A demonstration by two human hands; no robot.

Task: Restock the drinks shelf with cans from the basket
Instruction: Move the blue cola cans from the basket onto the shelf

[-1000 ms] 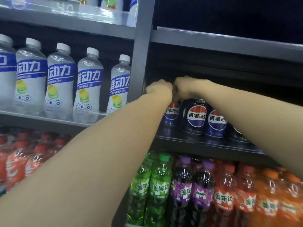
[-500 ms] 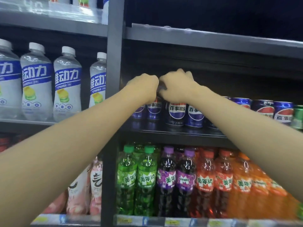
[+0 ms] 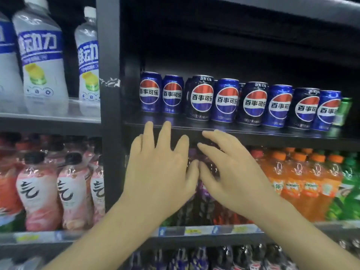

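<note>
Cans [image 3: 226, 100] are standing upright in a row on the dark drinks shelf [image 3: 253, 133], blue ones alternating with darker ones, all showing the red, white and blue round logo. A green can [image 3: 343, 112] is standing at the right end of the row, just beside the last blue one. I am seeing both hands held below the shelf edge, in front of the bottles one level down. My left hand [image 3: 159, 172] is showing its back to the camera with fingers [image 3: 164, 133] straight and spread, the tips overlapping the shelf edge; I cannot tell whether they are touching it. My right hand [image 3: 231, 172] is lying beside it, fingers extended and slightly apart, blurred. The two thumbs are meeting or nearly meeting between the hands. Neither hand is holding anything. Orange bottles [image 3: 300, 184] are standing right of the hands, pink bottles [image 3: 39, 191] to the left, and white bottles [image 3: 41, 61] on the upper left shelf.
</note>
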